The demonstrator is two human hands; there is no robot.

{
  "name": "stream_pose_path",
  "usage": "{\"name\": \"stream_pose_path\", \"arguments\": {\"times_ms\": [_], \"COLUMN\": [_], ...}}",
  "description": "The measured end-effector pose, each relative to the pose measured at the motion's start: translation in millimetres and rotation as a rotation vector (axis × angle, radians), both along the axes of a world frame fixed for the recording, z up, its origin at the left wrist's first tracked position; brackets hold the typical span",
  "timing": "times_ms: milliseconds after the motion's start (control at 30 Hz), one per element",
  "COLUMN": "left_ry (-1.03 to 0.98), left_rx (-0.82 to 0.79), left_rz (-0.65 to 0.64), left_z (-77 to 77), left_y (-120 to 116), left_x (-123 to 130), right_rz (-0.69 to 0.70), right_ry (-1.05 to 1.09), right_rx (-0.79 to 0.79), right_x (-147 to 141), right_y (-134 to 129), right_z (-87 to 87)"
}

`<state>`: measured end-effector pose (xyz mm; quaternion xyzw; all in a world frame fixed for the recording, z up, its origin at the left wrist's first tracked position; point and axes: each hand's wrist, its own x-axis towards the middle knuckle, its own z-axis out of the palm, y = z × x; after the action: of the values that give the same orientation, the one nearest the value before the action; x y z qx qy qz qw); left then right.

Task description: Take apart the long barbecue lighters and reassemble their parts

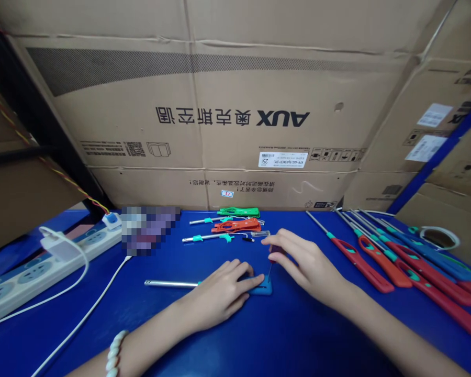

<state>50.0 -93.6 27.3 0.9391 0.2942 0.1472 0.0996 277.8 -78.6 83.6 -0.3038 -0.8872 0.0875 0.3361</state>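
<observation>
A blue long-necked lighter (267,287) lies flat on the table, its metal tube (170,284) pointing left. My left hand (224,292) is closed over its handle and presses it down, hiding much of it. My right hand (305,263) pinches a small, thin screwdriver (270,269) with a reddish grip, mostly covered by the fingers. Its shaft stands nearly upright, with the tip at the handle's right end. Behind the hands lie green handle shells (243,212), orange-red handle shells (237,226), a metal tube with teal parts (208,238) and a clear fuel tank (261,233).
Several red, orange and blue lighters (377,262) are fanned out at the right. A white power strip (58,262) with plugs and a white cable (80,319) occupies the left. Printed cardboard (227,131) walls off the back of the blue table (298,335).
</observation>
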Motion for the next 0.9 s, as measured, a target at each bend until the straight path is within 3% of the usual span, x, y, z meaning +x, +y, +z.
{"name": "stream_pose_path", "arguments": {"times_ms": [67, 200, 367, 533, 700, 900], "left_ry": [0.003, 0.032, 0.027, 0.021, 0.035, 0.058], "left_rx": [-0.002, -0.003, 0.001, 0.03, 0.027, 0.005], "left_rz": [-0.001, 0.001, -0.002, -0.005, 0.003, 0.001], "left_z": [0.4, 3.0, 4.9, 1.8, 0.7, 1.5], "left_y": [0.4, 0.2, -0.8, -0.1, 0.0, 0.4], "left_x": [0.3, 1.3, 1.8, 0.8, 0.7, 1.5], "right_rz": [-0.025, 0.06, -0.033, 0.041, -0.08, 0.063], "right_ry": [-0.018, -0.004, 0.01, -0.003, -0.018, -0.018], "right_rx": [0.027, -0.083, 0.065, -0.04, 0.153, -0.026], "right_x": [0.7, 2.1, 0.0, 1.0, -1.7, -0.2], "right_y": [-0.2, -0.5, -1.4, -1.8, -0.7, -1.3], "right_z": [-0.4, -0.1, 0.1, 0.8, -4.4, 0.8]}}
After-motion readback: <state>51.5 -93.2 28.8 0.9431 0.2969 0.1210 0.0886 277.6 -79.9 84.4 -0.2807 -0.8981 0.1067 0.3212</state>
